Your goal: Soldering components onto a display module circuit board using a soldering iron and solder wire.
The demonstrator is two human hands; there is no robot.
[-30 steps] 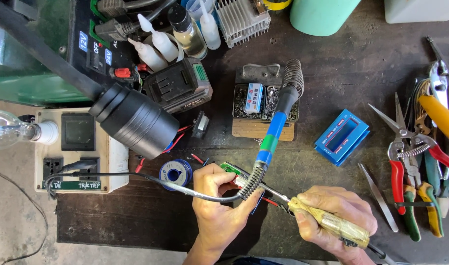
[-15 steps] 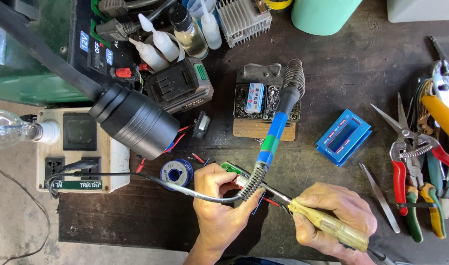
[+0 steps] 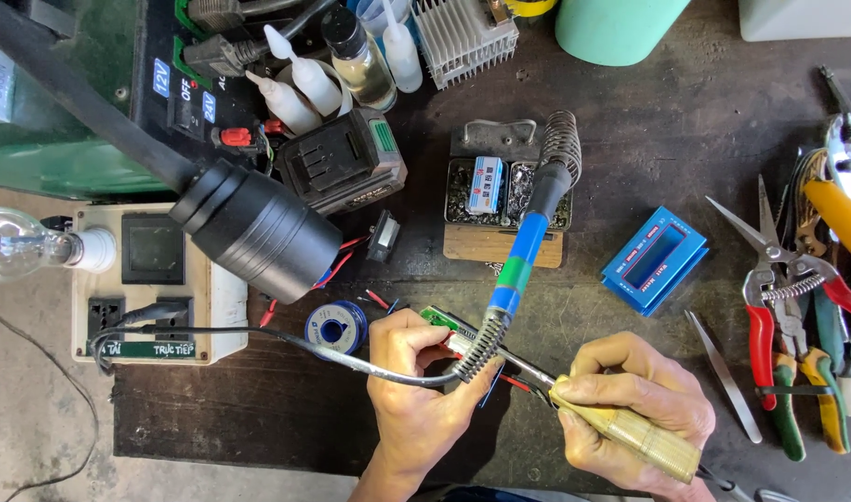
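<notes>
While a clear glass light bulb (image 3: 18, 245) in a white socket lies at the far left beside a cream socket box (image 3: 146, 288) with a black cable plugged in, a large black cylindrical tube (image 3: 263, 231) slants across the dark wooden surface (image 3: 630, 167) just to its right. Near it sit a black battery pack with a green label (image 3: 343, 163) and, lower down, a small blue spool of solder wire (image 3: 336, 326). Just right of the spool, the left hand (image 3: 423, 395) is curled closed, pinching a small green circuit board (image 3: 446, 322) against the surface, with the black cable and its spring-shaped strain relief lying across the fingers. A blue-and-green-handled soldering iron (image 3: 521, 257) rests above, its tip in a coiled metal stand (image 3: 562, 137) on a wooden block holding a metal tray. Further right, the right hand (image 3: 634, 409) is closed around a second tool with a yellowish translucent handle (image 3: 630, 430), whose metal shaft points up-left toward the board; whether the tip touches it I cannot tell. Beyond lie a blue rectangular panel meter (image 3: 655, 258), steel tweezers (image 3: 723, 374) and red-handled snips (image 3: 772, 307) among other pliers at the right edge.
</notes>
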